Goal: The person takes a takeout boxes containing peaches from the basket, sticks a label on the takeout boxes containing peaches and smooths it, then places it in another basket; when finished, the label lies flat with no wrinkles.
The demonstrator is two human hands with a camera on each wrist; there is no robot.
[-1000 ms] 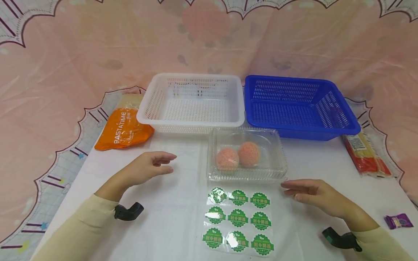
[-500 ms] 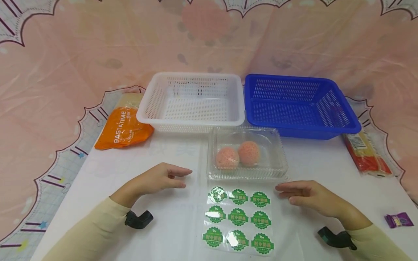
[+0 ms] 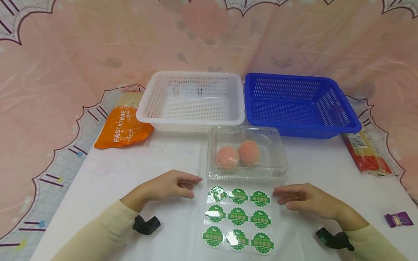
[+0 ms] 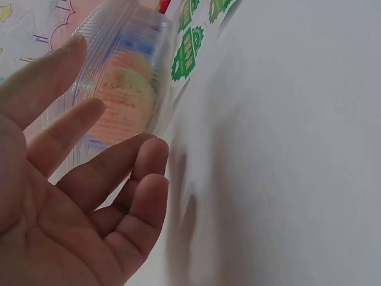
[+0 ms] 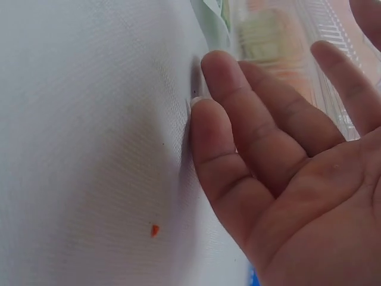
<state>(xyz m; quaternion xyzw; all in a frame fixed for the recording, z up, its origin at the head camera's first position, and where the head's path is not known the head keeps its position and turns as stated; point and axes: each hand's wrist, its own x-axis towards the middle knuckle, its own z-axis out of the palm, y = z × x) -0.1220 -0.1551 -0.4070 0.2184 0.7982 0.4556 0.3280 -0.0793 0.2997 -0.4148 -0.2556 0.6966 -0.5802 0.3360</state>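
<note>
A clear lidded plastic box (image 3: 247,153) with two pink-orange balls (image 3: 238,154) sits mid-table; the left wrist view shows the box (image 4: 122,77) close up. In front of it lies a sheet of green round stickers (image 3: 237,220). My left hand (image 3: 177,185) hovers just left of the sheet's top corner with relaxed fingers (image 4: 104,173), holding nothing. My right hand (image 3: 300,198) rests at the sheet's right edge, its fingers (image 5: 238,137) straight and its fingertips touching the white table; it too is empty.
A white basket (image 3: 192,101) and a blue basket (image 3: 298,105) stand behind the box. An orange PASTATIME bag (image 3: 122,127) lies at the left, a red-and-yellow packet (image 3: 365,152) at the right, and a small purple wrapper (image 3: 398,219) near the right front edge.
Both hands have slid inward toward the sticker sheet, the left moving right and nearer, the right moving slightly left. Nothing was picked up.
</note>
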